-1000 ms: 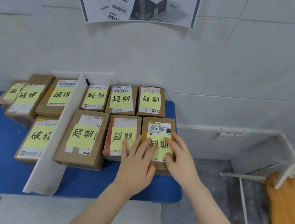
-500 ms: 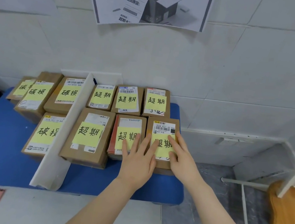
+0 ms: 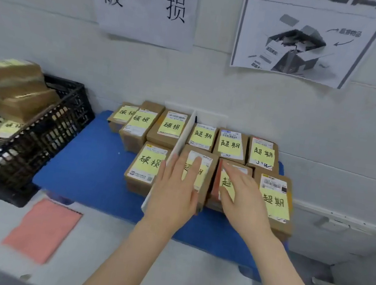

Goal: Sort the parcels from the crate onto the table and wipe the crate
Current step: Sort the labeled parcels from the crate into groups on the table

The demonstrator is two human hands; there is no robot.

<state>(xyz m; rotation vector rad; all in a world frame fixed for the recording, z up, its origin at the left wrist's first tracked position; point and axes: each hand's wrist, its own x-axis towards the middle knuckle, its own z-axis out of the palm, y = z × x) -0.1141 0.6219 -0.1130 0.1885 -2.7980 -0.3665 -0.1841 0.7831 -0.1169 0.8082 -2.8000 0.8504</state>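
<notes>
Status: sort is part-done and the wipe hasn't started (my read).

Ten brown cardboard parcels (image 3: 229, 153) sit on the blue surface (image 3: 88, 159) at centre frame. An upright white divider strip (image 3: 184, 137) splits them, 4 to its left and 6 to its right. The black plastic lattice crate (image 3: 46, 127) at the left edge isn't empty yet. Several more brown boxes (image 3: 22, 95) are piled in it, at least one w/ a yellow note, all blurred. Left to do: empty the crate, then wipe it. A pink cloth (image 3: 42, 228) lies flat on the pale grey surface (image 3: 164, 272) at lower left, just in front of the crate, and no hand is on it.

Hands:
- Left hand (image 3: 175, 189) is flat w/ fingers straight, over the front-row parcel just right of the divider. It also overlaps the divider's near end.
- Right hand (image 3: 242, 198) is in the same pose over the middle front parcel.
- Neither grips anything. Touching vs hovering I can't tell, due to motion blur.

Writing:
- Yellow sticky notes (image 3: 147, 163) left of the divider read 破损. The ones to the right read 超期.
- A white paper sign (image 3: 143, 3) on the wall at upper centre-left reads 破损, matching the left group.
- A black-and-white poster (image 3: 303, 37) at upper right shows an open box w/ arrows. Its heading is cropped and the small txt is unreadable.
- Printed shipping labels (image 3: 273, 182) carry barcodes, but the digits are too small to read.
</notes>
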